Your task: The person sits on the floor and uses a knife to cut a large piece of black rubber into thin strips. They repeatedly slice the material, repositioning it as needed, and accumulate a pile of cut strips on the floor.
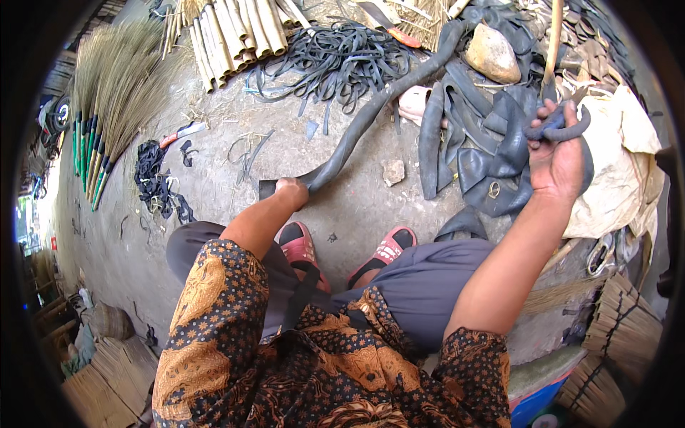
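Note:
A long grey-black rubber tube strip [374, 110] runs from low on the left up toward the stone at the far right. My left hand [291, 192] is closed around its near end, with a short flap poking out past the fist. Raised on the right, palm up, my right hand [558, 157] has its fingers curled about a pair of dark scissors [564, 131] with thick rounded handles. Their blades are hard to make out. Below and left of that hand lie wide folded pieces of rubber inner tube [496, 167].
Tied grass brooms [118, 93] lean at left, near a knife [183, 134] and black scraps [153, 175]. Beyond are bamboo poles [239, 32], tangled rubber strips [342, 60] and another knife [392, 27]. A large stone [492, 55] weighs on the rubber; a pale sack [617, 164] lies right.

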The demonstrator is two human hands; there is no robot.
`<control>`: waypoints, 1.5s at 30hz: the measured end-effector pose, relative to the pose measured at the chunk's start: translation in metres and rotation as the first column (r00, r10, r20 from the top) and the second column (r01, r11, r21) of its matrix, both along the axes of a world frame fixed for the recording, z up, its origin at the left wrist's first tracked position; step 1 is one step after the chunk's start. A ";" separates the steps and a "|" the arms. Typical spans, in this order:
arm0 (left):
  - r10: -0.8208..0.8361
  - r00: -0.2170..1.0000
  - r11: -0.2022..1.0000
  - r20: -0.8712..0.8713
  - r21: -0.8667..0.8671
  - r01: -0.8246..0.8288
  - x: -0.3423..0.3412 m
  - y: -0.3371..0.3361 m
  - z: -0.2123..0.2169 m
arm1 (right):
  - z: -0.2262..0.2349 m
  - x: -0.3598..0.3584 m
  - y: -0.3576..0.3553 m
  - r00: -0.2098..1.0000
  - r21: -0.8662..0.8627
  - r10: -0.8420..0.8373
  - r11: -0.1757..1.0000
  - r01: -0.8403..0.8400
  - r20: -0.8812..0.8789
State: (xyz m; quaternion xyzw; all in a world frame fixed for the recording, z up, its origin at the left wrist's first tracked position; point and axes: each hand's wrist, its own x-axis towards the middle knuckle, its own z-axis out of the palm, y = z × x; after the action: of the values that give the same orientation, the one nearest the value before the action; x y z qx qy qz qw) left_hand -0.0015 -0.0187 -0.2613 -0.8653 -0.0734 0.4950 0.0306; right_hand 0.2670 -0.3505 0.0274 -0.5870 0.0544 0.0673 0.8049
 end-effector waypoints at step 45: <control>0.916 0.231 -0.180 -0.329 -0.849 -0.496 0.158 0.082 0.098 | -0.124 -0.004 0.103 0.420 -0.133 0.793 0.405 -0.905 -0.440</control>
State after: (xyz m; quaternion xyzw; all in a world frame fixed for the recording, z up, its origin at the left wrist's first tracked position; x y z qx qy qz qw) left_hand 0.1561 0.0636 -0.1633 -0.5997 -0.3085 0.1723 -0.7180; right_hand 0.2627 -0.2473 -0.0967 -0.6444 -0.1202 0.5522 0.5152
